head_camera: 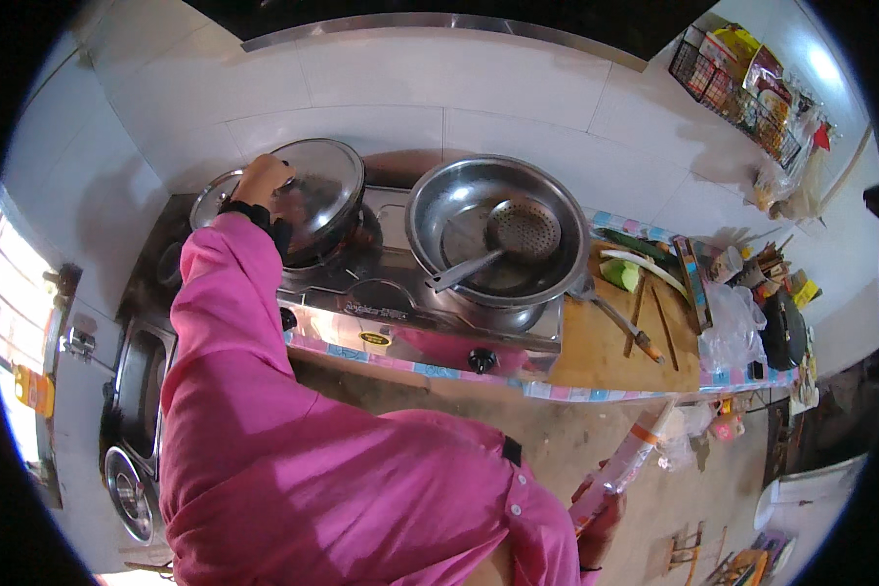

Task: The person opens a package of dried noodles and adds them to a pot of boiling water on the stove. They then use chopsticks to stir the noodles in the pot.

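My left hand, below a pink sleeve and a black wristband, is closed on the knob of a glass pot lid. The lid sits tilted over a dark pan on the left burner. Low at the right, my right hand grips a long clear plastic packet with an orange band; its contents cannot be told. On the right side of the gas stove stands a wide steel basin with a perforated skimmer in it.
Right of the stove, a wooden cutting board bears chopsticks, a cucumber and a cut green vegetable. A long-handled utensil reaches over it. A sink is at left; a wire basket hangs on the wall.
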{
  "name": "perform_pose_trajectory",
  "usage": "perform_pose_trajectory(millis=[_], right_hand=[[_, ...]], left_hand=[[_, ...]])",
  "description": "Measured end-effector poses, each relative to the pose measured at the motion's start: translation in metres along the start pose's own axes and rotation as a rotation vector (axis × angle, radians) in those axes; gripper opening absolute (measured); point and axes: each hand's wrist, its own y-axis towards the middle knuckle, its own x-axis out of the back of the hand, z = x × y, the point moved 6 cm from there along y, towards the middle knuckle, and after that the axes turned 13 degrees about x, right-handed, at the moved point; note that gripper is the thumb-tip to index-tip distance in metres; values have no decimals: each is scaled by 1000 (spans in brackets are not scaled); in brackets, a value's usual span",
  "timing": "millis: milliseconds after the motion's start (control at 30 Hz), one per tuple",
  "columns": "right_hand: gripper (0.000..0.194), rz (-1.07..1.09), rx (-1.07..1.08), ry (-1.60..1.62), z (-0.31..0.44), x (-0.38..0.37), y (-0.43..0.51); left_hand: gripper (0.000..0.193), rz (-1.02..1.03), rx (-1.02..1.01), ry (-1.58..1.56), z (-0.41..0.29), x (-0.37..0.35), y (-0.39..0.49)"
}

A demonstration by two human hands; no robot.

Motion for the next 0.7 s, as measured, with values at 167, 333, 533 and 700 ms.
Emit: perform_pose_trajectory(millis=[167,333,533,700], right_hand=[[76,-127,-56,-21,0,0,-11],[77,-15,-104,29,3,-11,2],[75,61,-119,12,2,-16,19],[72,123,-182,35,-6,-13,36]], left_hand=[[45,13,91,-52,-6,15,-17],[50,-65,171,-103,-13,54,-36],[61,-236,-59,-273,-42,145,-66],[53,-203,-307,-430,-117,176,-133]])
